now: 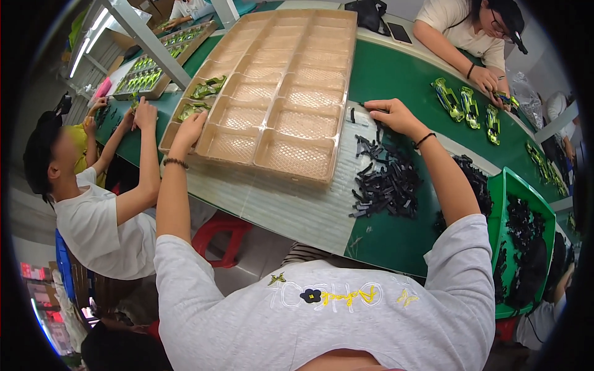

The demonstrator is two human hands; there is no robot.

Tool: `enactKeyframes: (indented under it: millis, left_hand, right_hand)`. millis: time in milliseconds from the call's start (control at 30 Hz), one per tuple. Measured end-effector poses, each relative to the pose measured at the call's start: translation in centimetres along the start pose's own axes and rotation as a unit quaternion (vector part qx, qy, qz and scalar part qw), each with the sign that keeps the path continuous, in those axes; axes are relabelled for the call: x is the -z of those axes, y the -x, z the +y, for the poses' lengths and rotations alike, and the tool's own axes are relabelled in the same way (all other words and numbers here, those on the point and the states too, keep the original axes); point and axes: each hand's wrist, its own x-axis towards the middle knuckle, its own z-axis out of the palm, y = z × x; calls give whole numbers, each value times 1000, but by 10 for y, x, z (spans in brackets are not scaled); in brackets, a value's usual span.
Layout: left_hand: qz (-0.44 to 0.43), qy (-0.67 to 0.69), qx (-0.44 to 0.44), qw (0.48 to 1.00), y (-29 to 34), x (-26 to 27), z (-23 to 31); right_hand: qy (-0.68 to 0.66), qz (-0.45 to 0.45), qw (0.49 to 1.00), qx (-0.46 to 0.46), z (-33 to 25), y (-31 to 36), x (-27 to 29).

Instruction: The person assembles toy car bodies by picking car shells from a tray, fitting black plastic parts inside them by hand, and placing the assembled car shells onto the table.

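Note:
A large tan tray (266, 139), split into rows of compartments under clear plastic, lies in front of me. My left hand (190, 131) is in its near left compartment, fingers closed at a shiny green plastic part (193, 110) and partly hiding it. Another green part (208, 88) rests in the compartment just beyond. To the tray's right, my right hand (397, 116) pinches a small black plastic piece (362, 104) between thumb and index finger. Below that hand spreads a loose pile of black pieces (387, 182), on the table and the edge of a pale ribbed sheet (291, 213).
A green bin (498, 185) with black pieces stands at the right, beside more loose ones. Several green parts (470, 108) lie across the green table, near a co-worker (470, 49). Another person (102, 204) works at the left. A phone (399, 33) lies at the far edge.

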Motion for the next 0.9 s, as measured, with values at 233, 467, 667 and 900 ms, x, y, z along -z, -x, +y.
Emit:
enactKeyframes:
  millis: [233,467,667,900]
  left_hand:
    - [-107,-13,149,983,15,18,42]
    - [-152,-12,205,967,10,33,43]
    - [-146,0,201,969,17,74,70]
    - [-167,332,-50,927,96,44,124]
  right_hand:
    - [47,-102,992,60,-39,61,-10]
    - [206,34,965,158,-31,35,-35]
    - [348,-60,927,123,-53,68,-52]
    - [313,84,937,127,-47,57,-47]
